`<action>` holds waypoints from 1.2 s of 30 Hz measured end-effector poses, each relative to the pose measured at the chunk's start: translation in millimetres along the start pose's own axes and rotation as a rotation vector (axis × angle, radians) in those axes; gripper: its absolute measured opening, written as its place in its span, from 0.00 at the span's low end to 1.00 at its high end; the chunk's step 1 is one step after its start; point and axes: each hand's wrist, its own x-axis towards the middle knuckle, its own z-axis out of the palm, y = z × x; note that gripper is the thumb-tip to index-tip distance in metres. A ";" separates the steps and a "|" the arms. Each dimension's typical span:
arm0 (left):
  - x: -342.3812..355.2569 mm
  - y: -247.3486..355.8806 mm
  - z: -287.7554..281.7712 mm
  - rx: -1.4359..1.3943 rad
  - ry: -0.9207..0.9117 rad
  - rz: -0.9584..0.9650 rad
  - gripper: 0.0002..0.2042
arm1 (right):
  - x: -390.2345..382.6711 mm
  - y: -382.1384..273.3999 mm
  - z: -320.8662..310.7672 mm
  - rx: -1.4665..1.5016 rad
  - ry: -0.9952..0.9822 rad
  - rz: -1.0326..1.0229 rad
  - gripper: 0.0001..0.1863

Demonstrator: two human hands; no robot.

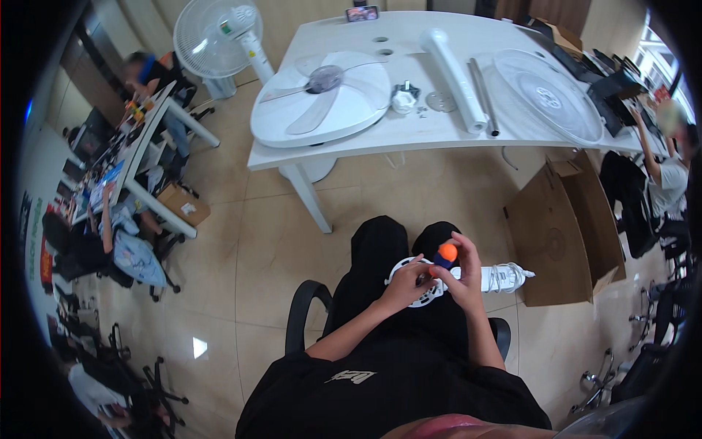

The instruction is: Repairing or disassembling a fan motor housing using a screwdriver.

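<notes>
White plastic, the slotted fan motor housing [424,299] lies across the person's lap [379,252], well apart from the tabletop [468,147]. The right hand [463,281] has its fingers closed round an orange-and-blue screwdriver [447,254]; the left hand [404,284] bends over the housing, though what its fingers grip cannot be told. Uneven thighs could let the housing tilt, making the screwdriver slip toward the nearby left fingers; loosened coils of white cord [504,278] could snag.
</notes>
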 end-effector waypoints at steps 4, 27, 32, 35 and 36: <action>0.3 -0.5 -2.1 -0.003 0.032 0.135 0.10 | -4.9 8.3 -4.6 0.188 -0.062 0.052 0.32; -0.7 -10.1 -3.8 -0.082 0.051 0.223 0.10 | -7.2 7.5 0.3 0.193 0.023 0.008 0.34; 1.7 -16.1 -1.6 -0.109 0.085 0.205 0.08 | -0.5 0.7 5.0 0.088 -0.020 -0.019 0.28; 4.0 -13.3 -5.7 -0.109 0.091 0.203 0.08 | 1.6 -3.1 0.3 -0.195 -0.040 -0.127 0.32; -1.6 -11.2 -3.2 -0.112 0.085 0.196 0.08 | -2.8 -4.8 -0.3 -0.350 -0.066 -0.127 0.34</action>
